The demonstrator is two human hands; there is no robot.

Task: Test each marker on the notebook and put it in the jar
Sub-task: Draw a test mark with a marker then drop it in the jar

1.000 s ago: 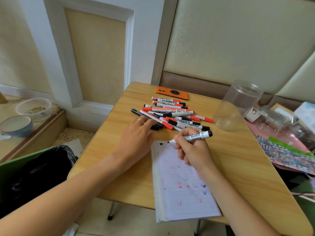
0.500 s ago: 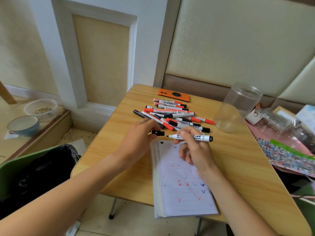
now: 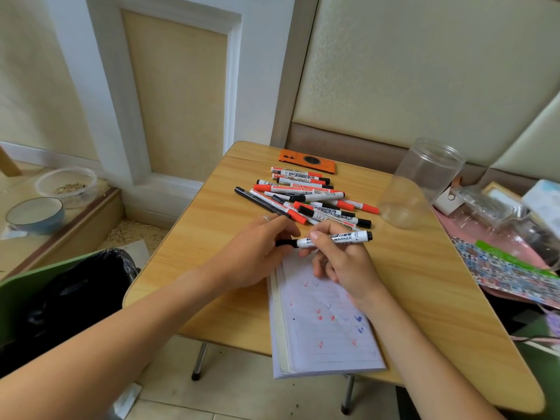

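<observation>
Black-capped white marker (image 3: 333, 239) lying level above the notebook (image 3: 324, 328), being gripped mid-barrel by right hand (image 3: 342, 262) fingers; left hand (image 3: 257, 250) fingers pinching its cap (image 3: 286, 243). One clear jar (image 3: 421, 183) standing well apart on the wooden surface (image 3: 424, 283). Roughly a dozen markers (image 3: 306, 198) piled beyond. Both forearms reaching forward, converging.

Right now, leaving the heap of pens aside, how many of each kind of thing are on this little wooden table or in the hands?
Marker, held by right hand and left hand: 1
Clear jar: 1
Notebook: 1
Orange phone: 1
Total: 4
The piled markers overlap too much for an exact count.
</observation>
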